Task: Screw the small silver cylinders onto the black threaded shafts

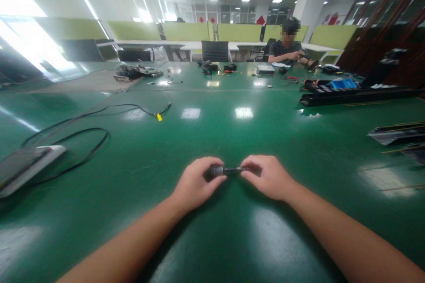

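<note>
Just above the green table, my left hand (199,181) and my right hand (265,177) face each other. Between them runs a short dark rod-shaped tool (229,170), lying level. Its thicker grey-black cylindrical end is gripped between the thumb and fingers of my left hand. The thin end reaches the pinched thumb and fingertips of my right hand. Its outer ends are partly covered by my fingers, and its exact kind is too small and blurred to make out.
A black cable (133,105) with a yellow tag curves across the left, near a flat device (29,166). Black metal rails (358,95) lie at the right. Across the green table (212,132), a person (287,48) sits handling something. Electronic parts (137,70) lie at the far left.
</note>
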{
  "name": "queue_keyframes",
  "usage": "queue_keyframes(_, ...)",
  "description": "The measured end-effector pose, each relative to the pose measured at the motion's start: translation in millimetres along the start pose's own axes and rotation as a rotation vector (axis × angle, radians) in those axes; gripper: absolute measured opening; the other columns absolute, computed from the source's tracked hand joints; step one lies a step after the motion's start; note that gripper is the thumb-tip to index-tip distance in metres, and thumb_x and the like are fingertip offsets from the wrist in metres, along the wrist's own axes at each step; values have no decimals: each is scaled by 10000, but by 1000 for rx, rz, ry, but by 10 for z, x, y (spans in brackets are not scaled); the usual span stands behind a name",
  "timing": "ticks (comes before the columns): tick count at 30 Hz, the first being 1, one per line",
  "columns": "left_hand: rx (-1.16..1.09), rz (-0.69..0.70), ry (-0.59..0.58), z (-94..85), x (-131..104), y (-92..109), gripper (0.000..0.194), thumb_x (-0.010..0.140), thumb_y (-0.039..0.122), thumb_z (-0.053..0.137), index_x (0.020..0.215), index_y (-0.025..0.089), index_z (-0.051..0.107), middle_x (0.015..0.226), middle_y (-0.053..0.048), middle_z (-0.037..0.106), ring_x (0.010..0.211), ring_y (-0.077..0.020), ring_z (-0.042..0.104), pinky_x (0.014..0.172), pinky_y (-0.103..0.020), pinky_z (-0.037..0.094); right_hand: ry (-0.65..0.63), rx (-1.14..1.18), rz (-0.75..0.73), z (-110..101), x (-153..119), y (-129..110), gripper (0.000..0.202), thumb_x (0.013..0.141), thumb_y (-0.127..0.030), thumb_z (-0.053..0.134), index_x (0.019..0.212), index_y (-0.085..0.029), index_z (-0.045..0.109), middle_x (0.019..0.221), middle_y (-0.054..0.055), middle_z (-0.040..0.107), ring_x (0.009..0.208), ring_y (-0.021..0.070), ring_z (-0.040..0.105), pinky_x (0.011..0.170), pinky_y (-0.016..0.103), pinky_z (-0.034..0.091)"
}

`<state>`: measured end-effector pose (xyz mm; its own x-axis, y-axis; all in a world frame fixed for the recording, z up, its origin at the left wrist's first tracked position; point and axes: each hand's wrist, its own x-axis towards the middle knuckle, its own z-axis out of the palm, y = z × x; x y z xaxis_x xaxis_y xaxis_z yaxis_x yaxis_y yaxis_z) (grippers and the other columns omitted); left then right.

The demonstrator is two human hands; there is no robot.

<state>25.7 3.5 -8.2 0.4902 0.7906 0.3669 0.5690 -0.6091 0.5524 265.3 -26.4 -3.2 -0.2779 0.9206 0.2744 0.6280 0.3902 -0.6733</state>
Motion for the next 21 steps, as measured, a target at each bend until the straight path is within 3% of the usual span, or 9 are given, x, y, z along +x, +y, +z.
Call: queue_keyframes(21, -12, -17, 1, 2, 3, -18, 253, 808, 294, 718, 1048, 235, 663, 1036, -23, 721, 953, -205, 679, 912, -364, 520, -8, 3, 19, -15, -2, -3, 88, 829, -186, 674, 900, -211, 720, 830, 5, 730, 742, 162, 653, 725, 280, 473)
